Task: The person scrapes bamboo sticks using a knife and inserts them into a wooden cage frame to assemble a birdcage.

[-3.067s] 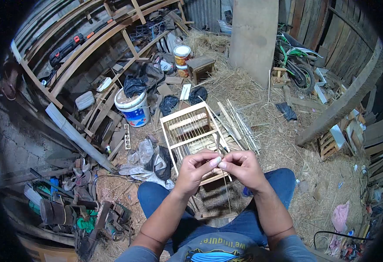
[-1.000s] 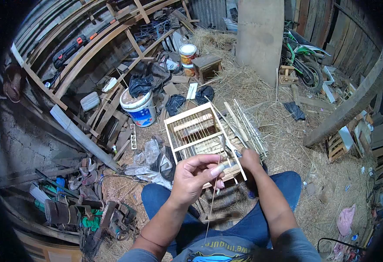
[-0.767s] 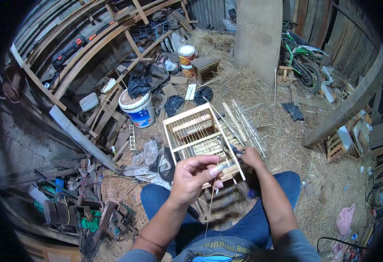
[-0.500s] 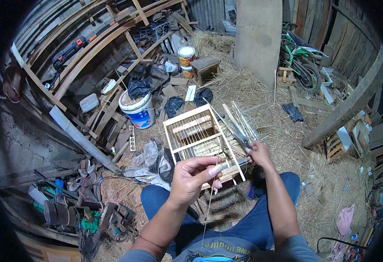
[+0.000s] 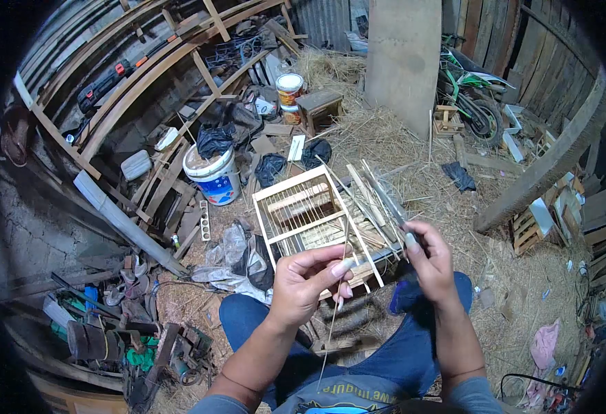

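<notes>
A straw-strewn floor (image 5: 431,186) runs back to a plank wall (image 5: 551,76), with a barred wooden frame (image 5: 308,227) before the person. Over the frame's near end the left hand (image 5: 311,284) pinches a thin strip (image 5: 333,323) in its fingers — long axis front to back, tail toward the person — while the right hand (image 5: 432,265) grips a dark tool (image 5: 391,205) slanting forward-left.

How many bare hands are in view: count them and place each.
2. The left hand pinches a thin pale strip in front of the pale rectangular barred wooden frame; the right hand grips a dark narrow tool, right of that frame. No others show.
</notes>
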A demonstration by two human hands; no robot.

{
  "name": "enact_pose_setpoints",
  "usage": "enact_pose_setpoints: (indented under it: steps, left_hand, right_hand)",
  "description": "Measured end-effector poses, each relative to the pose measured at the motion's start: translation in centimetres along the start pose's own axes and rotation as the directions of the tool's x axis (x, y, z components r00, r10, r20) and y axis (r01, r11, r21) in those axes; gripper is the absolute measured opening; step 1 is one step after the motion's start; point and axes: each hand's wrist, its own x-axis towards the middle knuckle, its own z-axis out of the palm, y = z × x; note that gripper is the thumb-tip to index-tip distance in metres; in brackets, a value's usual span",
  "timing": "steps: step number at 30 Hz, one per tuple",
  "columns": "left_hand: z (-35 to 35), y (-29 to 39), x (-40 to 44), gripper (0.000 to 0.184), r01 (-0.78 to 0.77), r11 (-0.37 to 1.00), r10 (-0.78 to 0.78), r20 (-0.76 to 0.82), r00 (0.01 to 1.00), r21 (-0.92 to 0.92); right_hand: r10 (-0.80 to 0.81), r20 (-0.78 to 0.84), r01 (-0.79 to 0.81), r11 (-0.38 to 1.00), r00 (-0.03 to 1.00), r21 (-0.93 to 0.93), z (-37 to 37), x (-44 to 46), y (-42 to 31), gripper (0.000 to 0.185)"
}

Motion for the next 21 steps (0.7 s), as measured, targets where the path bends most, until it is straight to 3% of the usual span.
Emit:
enact_pose_setpoints:
  steps: [2,4,5,6,8,9,12,21]
  left_hand:
    - [0.2,0.1,0.0,0.028,0.000,1.000,0.000,-0.001,1.000,-0.023]
    - [0.4,0.3,-0.1,0.029,0.001,1.000,-0.001,-0.002,1.000,-0.006]
    - [0.4,0.4,-0.1,0.029,0.001,1.000,-0.001,-0.004,1.000,0.012]
    - [0.3,0.2,-0.1,0.029,0.001,1.000,-0.001,-0.004,1.000,0.012]
    - [0.0,-0.2,-0.1,0.030,-0.075,0.997,0.074,0.012,0.997,0.023]
    - [0.1,-0.1,-0.2,0.030,-0.076,0.997,0.076,0.013,0.997,0.022]
    - [0.0,0.2,-0.3,0.030,-0.047,0.997,0.048,-0.009,0.999,0.058]
    - [-0.1,0.1,-0.8,0.033,-0.105,0.992,0.102,0.047,0.994,0.069]
  right_hand:
    - [-0.092,-0.051,0.091,0.996,0.994,-0.011,0.8,-0.5,-2.3,0.034]
    - [-0.368,0.057,0.370,0.892,0.928,-0.261,1.1,-0.5,-3.7,0.034]
    - [-0.450,0.057,0.447,0.850,0.891,-0.278,1.7,-0.2,-4.0,0.034]
    - [-0.450,0.057,0.448,0.850,0.891,-0.278,1.8,-0.3,-4.5,0.034]
    - [-0.328,0.206,0.382,0.860,0.922,-0.340,1.8,-0.7,-5.7,0.041]
    - [-0.374,0.217,0.431,0.822,0.902,-0.371,2.1,-0.7,-5.6,0.053]
    - [-0.402,0.332,0.519,0.716,0.853,-0.466,2.0,-0.8,-5.9,0.060]
    - [-0.418,0.367,0.556,0.642,0.831,-0.528,1.9,-0.3,-6.6,0.062]
